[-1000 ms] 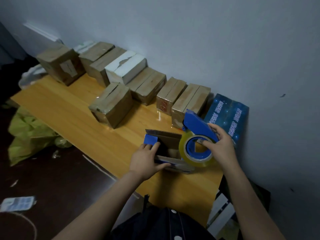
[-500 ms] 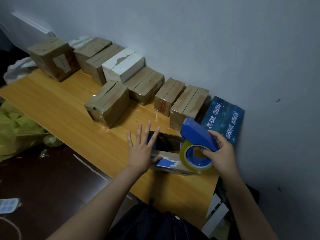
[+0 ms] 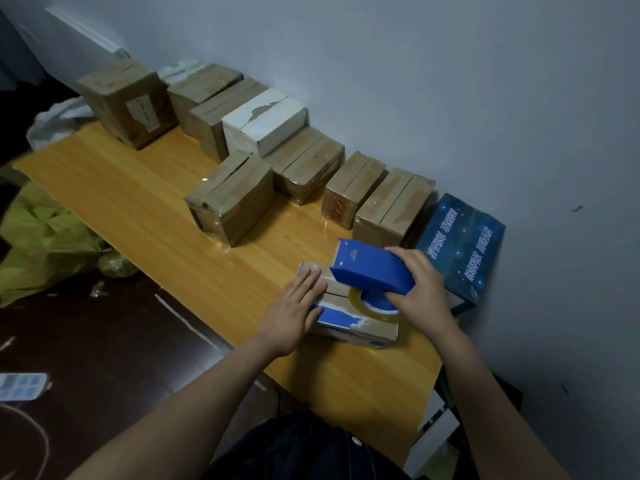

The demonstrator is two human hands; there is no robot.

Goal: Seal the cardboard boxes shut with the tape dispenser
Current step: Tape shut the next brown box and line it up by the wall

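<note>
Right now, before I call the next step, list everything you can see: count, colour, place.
front box: one, brown with a blue patch, near table edge, under both hands
tape dispenser: one, blue with a clear roll, on top of the front box
brown boxes: seven, six in the row along the wall, one out in front of it
white box: one, in the wall row
starry box: one, dark blue, right end of the row
table: one, yellow wood
green bag: one, on the floor, left
left hand: flat on the front box, fingers straight
right hand: grips the tape dispenser
</note>
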